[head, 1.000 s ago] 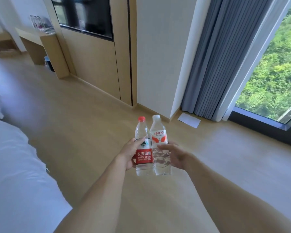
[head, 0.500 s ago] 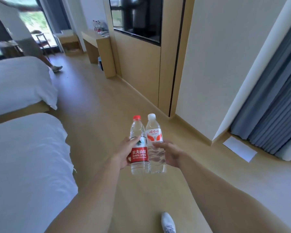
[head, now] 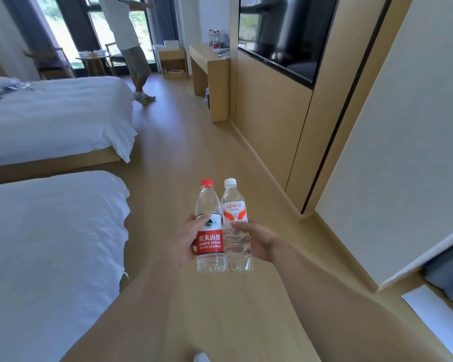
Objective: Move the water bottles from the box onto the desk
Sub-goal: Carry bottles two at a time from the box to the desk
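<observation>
I carry two clear water bottles upright, side by side and touching, at chest height over the wooden floor. My left hand (head: 185, 241) grips the red-capped bottle (head: 209, 236) with the red label. My right hand (head: 256, 240) grips the white-capped bottle (head: 235, 231) with the orange and white label. Far ahead on the right wall stands the wooden desk (head: 207, 57), with several bottles (head: 215, 40) standing on its top. The box is not in view.
Two white beds (head: 53, 231) (head: 55, 113) fill the left side. Another person (head: 131, 45) stands in the aisle near the far window. A TV panel (head: 280, 40) and wooden wall run along the right. A white paper (head: 434, 320) lies on the floor at lower right.
The view has swung left from the curtain and window to the aisle, beds and desk. Both hands keep the same grip on the bottles. Another person has come into view.
</observation>
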Motion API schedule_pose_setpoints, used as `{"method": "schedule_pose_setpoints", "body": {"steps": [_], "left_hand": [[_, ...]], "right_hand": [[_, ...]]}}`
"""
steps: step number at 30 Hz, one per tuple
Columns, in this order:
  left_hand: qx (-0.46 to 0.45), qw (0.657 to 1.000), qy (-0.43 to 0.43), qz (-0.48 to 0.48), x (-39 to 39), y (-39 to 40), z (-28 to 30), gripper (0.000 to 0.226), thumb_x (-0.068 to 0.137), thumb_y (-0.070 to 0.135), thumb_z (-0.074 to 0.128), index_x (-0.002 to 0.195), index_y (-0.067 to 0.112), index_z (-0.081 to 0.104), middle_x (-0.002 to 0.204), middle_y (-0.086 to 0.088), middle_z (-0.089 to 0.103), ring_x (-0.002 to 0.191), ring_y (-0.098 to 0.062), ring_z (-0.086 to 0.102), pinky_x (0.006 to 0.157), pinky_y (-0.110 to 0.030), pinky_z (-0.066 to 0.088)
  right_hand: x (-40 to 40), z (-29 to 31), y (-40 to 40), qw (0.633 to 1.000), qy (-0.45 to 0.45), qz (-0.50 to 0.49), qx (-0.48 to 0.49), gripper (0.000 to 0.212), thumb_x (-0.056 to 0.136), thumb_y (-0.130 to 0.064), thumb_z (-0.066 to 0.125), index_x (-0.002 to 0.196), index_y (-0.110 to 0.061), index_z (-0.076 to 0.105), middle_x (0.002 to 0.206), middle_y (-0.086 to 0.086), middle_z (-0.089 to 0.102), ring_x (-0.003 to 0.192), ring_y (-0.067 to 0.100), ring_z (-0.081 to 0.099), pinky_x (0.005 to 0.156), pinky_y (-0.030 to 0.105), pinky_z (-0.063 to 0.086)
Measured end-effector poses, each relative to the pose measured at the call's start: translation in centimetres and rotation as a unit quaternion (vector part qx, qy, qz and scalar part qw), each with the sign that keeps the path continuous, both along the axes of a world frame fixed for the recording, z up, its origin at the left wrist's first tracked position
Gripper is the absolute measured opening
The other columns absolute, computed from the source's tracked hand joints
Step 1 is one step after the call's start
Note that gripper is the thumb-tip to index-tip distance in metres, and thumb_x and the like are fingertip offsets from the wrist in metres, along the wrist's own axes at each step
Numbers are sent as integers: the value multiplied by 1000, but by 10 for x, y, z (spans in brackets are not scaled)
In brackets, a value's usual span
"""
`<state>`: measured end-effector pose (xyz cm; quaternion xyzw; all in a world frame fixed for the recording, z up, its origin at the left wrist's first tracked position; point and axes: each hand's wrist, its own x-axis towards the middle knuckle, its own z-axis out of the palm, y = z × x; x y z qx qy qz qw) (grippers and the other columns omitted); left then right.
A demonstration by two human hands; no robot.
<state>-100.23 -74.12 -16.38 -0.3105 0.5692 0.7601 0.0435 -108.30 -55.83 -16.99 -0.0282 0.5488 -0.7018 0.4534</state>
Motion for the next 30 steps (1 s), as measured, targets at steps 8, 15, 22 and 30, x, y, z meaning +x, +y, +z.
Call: {"method": "schedule_pose_setpoints", "body": {"steps": [8, 15, 22, 30], "left_hand": [[36, 999, 21, 25, -116, -89, -17, 43, 89, 31, 75, 125, 15, 57, 108, -18, 74, 97, -39, 72, 88, -59, 56], [47, 998, 25, 15, -230, -199, -11, 45, 88, 31, 76, 125, 14, 56, 109, -19, 74, 95, -39, 72, 88, -61, 55], [55, 998, 26, 9, -329, -284, -3, 46, 85, 32, 79, 122, 13, 59, 106, -19, 75, 95, -40, 73, 87, -61, 56], [50, 998, 17, 28, -426, -353, -11, 40, 87, 31, 77, 119, 14, 59, 98, -16, 77, 80, -33, 75, 70, -47, 60]], "right_hand": [[-117, -8, -89, 1000, 13, -12, 22, 40, 89, -8, 69, 128, -6, 58, 102, 12, 74, 84, 26, 74, 63, 36, 59], [-228, 8, -195, 999, 12, -9, 36, 38, 89, -11, 70, 125, -9, 58, 100, 10, 76, 84, 24, 75, 64, 35, 59], [-321, 20, -274, 1000, 13, 2, 25, 27, 90, -13, 69, 116, -10, 61, 91, 6, 77, 78, 20, 75, 62, 31, 59], [-426, 10, -349, 999, 19, 37, 33, 21, 93, -12, 64, 114, -10, 60, 86, 5, 77, 74, 20, 75, 59, 31, 59]]}}
